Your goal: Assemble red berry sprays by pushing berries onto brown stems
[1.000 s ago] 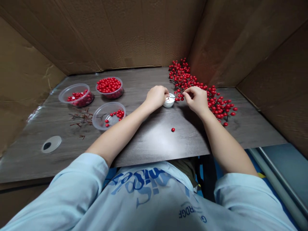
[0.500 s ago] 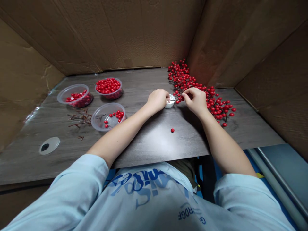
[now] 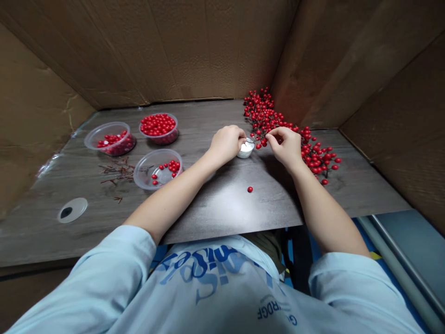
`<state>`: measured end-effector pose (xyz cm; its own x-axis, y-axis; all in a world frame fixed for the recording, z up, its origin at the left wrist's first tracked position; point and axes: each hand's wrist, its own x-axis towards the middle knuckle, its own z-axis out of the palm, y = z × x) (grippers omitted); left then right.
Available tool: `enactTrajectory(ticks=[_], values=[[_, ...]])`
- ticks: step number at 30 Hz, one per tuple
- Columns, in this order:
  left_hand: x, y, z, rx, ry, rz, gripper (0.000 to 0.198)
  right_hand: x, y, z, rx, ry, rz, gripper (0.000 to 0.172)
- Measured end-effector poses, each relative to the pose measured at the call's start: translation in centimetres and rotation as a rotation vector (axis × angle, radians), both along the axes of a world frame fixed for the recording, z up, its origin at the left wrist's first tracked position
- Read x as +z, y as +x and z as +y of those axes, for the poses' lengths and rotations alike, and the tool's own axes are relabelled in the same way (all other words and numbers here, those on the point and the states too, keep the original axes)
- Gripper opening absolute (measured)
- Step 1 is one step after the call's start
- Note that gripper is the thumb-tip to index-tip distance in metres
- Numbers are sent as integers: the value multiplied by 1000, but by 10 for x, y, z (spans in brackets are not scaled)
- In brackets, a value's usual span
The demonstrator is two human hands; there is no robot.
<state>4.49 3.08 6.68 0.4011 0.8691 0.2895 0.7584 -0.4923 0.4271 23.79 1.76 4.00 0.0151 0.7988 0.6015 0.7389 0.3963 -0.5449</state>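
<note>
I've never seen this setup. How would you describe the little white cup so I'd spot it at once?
Start with the dark wood-grain table inside the cardboard walls. Near its far middle, find the person's left hand and right hand. Between them, touching the left hand's fingers, sits a small white cup, opaque and much smaller than the clear plastic tubs to the left.

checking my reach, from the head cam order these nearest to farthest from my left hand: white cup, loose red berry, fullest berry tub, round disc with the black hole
From the head view, from the left hand:
1. White cup, right beside the hand
2. Loose red berry, on the tabletop, front right
3. Fullest berry tub, back left
4. Round disc, far left, near the front edge
</note>
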Motion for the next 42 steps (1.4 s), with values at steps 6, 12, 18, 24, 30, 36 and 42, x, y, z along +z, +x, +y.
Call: enactTrajectory(ticks=[6, 12, 18, 24, 30, 36, 42], values=[[2, -8, -9, -2, 3, 66, 24, 3, -1, -1, 134, -123, 337, 13], [-1, -15, -20, -150, -28, 37, 19, 13, -8, -9, 253, -237, 573, 26], [-17, -22, -27, -232, -262, -279, 13, 27, -18, -24, 239, -202, 493, 25], [-23, -32, -40, -19, -777, -708, 7, 33, -15, -65, 313, -101, 54, 14], [-28, -33, -51, 62, -999, -1012, 16, 5, -20, -93, 558, -501, -465, 26], [-36, -32, -50, 127, -1057, -1076, 16, -11, -30, -84, 575, -505, -449, 17], [-39, -36, -49, 50, -1044, -1163, 14, -2, -48, -51, 375, -446, 17, 18]])
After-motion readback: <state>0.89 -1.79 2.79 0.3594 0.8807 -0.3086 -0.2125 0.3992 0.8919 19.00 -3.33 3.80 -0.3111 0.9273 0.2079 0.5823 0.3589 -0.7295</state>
